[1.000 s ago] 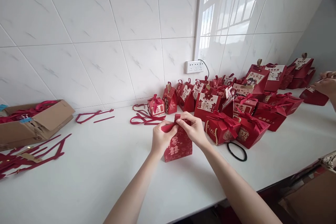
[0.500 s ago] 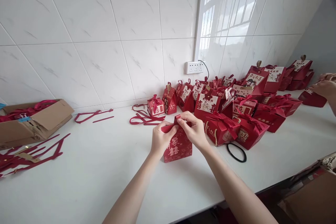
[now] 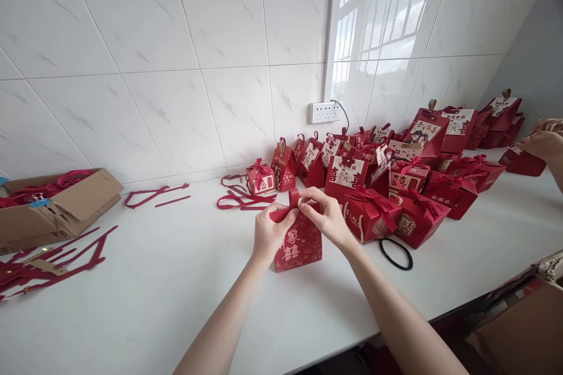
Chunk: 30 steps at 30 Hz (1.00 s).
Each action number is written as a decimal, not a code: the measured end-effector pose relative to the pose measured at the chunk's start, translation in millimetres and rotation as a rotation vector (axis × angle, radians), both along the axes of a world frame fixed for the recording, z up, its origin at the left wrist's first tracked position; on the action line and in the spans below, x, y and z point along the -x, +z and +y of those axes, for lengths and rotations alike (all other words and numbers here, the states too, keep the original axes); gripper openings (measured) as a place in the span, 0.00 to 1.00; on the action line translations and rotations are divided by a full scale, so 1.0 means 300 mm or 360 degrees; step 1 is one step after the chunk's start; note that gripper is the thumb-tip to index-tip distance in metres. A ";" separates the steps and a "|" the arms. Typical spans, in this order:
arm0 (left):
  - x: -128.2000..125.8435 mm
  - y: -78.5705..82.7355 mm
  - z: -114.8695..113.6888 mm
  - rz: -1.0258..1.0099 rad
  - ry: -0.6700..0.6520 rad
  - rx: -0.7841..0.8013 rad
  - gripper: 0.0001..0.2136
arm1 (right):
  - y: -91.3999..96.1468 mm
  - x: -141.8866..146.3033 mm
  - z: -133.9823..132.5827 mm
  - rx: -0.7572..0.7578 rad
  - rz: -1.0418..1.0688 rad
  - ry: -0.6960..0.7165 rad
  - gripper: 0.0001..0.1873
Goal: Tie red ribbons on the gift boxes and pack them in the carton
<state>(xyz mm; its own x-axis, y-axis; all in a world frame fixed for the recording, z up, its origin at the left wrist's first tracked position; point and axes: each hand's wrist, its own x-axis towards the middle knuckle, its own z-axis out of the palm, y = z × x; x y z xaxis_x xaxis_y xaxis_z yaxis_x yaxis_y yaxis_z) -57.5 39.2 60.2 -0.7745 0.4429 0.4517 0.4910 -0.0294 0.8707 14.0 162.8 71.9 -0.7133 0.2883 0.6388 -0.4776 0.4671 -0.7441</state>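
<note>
A red gift box (image 3: 299, 244) with gold characters stands upright on the white counter (image 3: 176, 293) in front of me. My left hand (image 3: 269, 232) pinches the left side of its folded top. On the right side, my right hand (image 3: 326, 217) pinches the same top, where a small red tab (image 3: 294, 197) sticks up between my fingertips. Both hands are closed on the box's top flaps.
Several finished red gift boxes (image 3: 387, 179) crowd the counter behind and to the right. A black hair band (image 3: 396, 253) lies close by. Red ribbon strips (image 3: 240, 196) and a cardboard box (image 3: 57, 205) sit to the left. Another person's hands (image 3: 543, 142) work at the far right. A wall socket (image 3: 324, 112) is above.
The red tab at the box's top now stands a little higher between my fingers. My hands have stayed in place on the top.
</note>
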 end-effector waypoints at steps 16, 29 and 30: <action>-0.010 -0.013 -0.011 0.0006 -0.0048 -0.0098 0.09 | -0.027 0.018 0.026 -0.0077 -0.0179 0.0054 0.03; -0.011 -0.016 -0.014 0.0159 0.0196 -0.0100 0.09 | -0.002 0.021 -0.004 0.0067 -0.0163 -0.0069 0.01; -0.008 -0.017 -0.012 0.0153 0.0216 -0.0105 0.09 | -0.001 0.022 -0.009 0.0088 -0.0150 -0.0078 0.02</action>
